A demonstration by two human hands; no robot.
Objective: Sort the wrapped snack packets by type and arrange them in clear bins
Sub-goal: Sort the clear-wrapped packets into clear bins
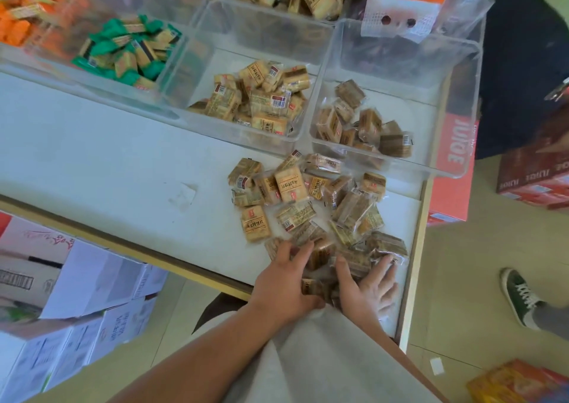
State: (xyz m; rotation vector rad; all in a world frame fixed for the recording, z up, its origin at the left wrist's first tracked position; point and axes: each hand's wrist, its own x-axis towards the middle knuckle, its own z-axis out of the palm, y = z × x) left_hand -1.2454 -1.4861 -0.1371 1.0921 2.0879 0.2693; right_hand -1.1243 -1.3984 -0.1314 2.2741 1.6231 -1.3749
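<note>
A loose heap of wrapped snack packets point(308, 196), light tan and dark brown mixed, lies on the white table point(107, 162) in front of two clear bins. The middle bin point(243, 136) holds light tan packets point(261, 101). The right bin point(397, 165) holds dark brown packets point(363, 125). At the near edge of the heap, a bunch of dark brown packets point(323, 258) sits between my hands. My left hand point(286, 279) curls its fingers round the bunch from the left. My right hand point(369, 285) lies against it from the right with fingers spread.
A clear bin of green packets point(129, 48) and one of orange packets point(18, 17) stand at the back left. Cardboard boxes point(77, 295) are stacked at lower left, a red juice box point(455, 156) beside the table's right end. Another person's shoe point(520, 298) is on the floor.
</note>
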